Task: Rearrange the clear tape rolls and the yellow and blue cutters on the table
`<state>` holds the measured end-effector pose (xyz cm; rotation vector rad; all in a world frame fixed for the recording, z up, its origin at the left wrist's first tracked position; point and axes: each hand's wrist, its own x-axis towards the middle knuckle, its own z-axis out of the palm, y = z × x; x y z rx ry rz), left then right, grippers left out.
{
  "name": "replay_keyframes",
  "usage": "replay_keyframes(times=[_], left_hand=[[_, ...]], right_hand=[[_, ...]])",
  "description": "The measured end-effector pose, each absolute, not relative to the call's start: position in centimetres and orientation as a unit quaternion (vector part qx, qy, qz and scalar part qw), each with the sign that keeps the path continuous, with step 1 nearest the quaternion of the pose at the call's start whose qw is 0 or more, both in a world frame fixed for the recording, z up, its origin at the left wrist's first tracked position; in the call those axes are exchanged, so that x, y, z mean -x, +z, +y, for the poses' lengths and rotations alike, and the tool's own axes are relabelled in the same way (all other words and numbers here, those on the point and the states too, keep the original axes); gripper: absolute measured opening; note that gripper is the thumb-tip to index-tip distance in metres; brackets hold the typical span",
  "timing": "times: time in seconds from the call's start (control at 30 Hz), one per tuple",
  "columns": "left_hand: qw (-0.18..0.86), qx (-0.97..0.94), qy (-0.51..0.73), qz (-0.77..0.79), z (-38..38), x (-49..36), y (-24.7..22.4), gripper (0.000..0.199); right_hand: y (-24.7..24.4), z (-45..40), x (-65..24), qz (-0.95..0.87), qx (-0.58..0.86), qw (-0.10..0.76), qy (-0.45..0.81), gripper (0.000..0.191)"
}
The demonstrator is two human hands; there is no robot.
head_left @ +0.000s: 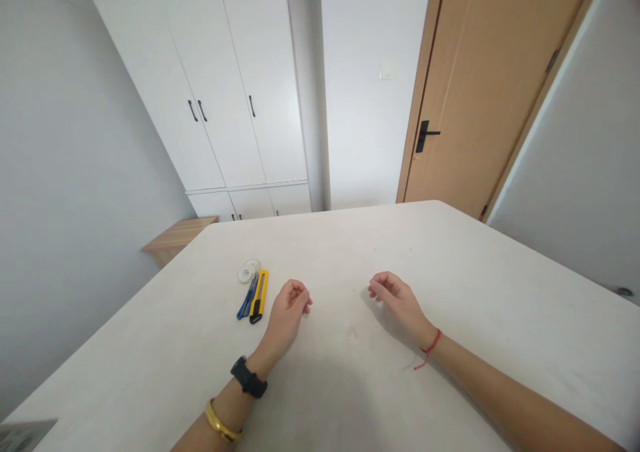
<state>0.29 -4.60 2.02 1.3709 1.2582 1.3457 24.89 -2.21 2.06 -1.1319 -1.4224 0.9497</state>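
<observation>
My left hand [289,307] rests on the white table [345,239] with loosely curled fingers, holding nothing. Just to its left lie a yellow utility knife [259,297] and a blue utility knife [248,297], side by side and apart from my fingers. Beyond them sits a small roll of clear tape [249,272]. My right hand [397,302] is curled too and empty, with only the tabletop beneath it. A black watch [249,377] and a gold bangle [220,423] circle my left wrist, and a red string [427,347] circles my right.
The far table edge stops before a white wardrobe [200,92] and a wooden door [480,85] with a black handle. A low wooden shelf [177,237] sits beyond the left edge. A grey sheet [23,435] lies at the bottom left corner.
</observation>
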Motion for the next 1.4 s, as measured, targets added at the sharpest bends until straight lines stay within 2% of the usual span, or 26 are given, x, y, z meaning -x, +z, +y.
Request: replay_keyframes(times=[0.23, 0.5, 1.4], left_hand=[[0.343, -0.543, 0.558, 0.525, -4.8, 1.4, 3.3, 0.02], [0.321, -0.551, 0.546, 0.544, -5.0, 2.0, 4.0, 0.026], [0.32, -0.556, 0.532, 0.553, -4.9, 2.1, 2.9, 0.023]], right_hand=[[3.3, -1.6, -27.0, -0.52, 0.492, 0.573, 0.4, 0.039], [3.5, -2.1, -26.6, -0.539, 0.491, 0.554, 0.402, 0.04], [3.3, -2.5, -26.2, -0.546, 0.485, 0.542, 0.416, 0.041]])
